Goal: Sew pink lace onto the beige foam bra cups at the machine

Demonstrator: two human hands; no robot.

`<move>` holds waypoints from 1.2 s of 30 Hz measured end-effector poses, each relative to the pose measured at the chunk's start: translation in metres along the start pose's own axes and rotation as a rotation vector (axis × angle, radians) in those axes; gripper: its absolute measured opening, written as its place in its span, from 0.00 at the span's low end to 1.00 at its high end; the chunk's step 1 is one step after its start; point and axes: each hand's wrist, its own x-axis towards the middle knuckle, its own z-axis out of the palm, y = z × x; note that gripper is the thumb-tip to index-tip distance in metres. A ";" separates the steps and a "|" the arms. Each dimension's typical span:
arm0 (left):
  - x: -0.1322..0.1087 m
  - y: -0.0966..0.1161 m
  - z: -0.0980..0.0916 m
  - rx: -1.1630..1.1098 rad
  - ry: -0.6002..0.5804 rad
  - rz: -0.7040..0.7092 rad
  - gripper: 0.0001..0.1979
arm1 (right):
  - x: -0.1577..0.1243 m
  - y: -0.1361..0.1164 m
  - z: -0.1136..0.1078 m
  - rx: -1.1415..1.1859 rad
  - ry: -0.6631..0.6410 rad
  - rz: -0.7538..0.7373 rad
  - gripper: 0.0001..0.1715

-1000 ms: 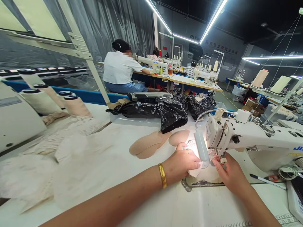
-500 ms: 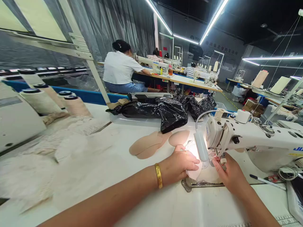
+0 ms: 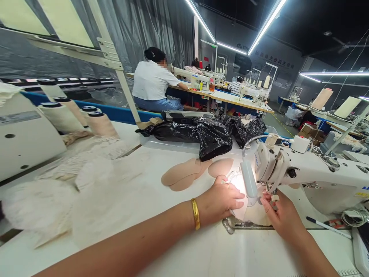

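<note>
A white sewing machine (image 3: 305, 169) stands at the right, with its needle area partly behind a small bright lamp (image 3: 248, 179). My left hand (image 3: 223, 200), with a gold bracelet (image 3: 195, 214) at the wrist, is closed on a pale fabric piece (image 3: 240, 212) left of the needle. Lace-like patterning shows on the lit part of that piece. Close by the presser foot, my right hand (image 3: 281, 213) has thumb and fingers pinched together; what lies between them is mostly hidden. Beige oval cup pads (image 3: 178, 175) lie flat behind my left hand, another beige pad (image 3: 220, 167) beside them.
Black plastic bags (image 3: 213, 136) lie on a clear tray along the table's back. White lace fabric (image 3: 98, 165) and thread cones (image 3: 62, 117) occupy the left side. A pen (image 3: 328, 227) rests at the right. A person in a white shirt (image 3: 154, 80) sits at another machine beyond.
The whole view has shifted slightly, so the scene sits a little further right. Both hands keep nearly the same place at the machine, with no visible change of grip.
</note>
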 end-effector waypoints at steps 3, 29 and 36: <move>0.000 0.002 0.002 0.033 0.005 -0.020 0.11 | 0.000 -0.003 -0.002 -0.063 -0.048 -0.040 0.12; 0.009 0.016 0.012 0.100 0.081 -0.046 0.11 | 0.005 -0.008 0.011 -0.138 -0.320 -0.137 0.14; 0.020 0.000 0.019 0.099 0.031 -0.098 0.05 | 0.006 0.001 0.021 -0.218 -0.207 -0.131 0.17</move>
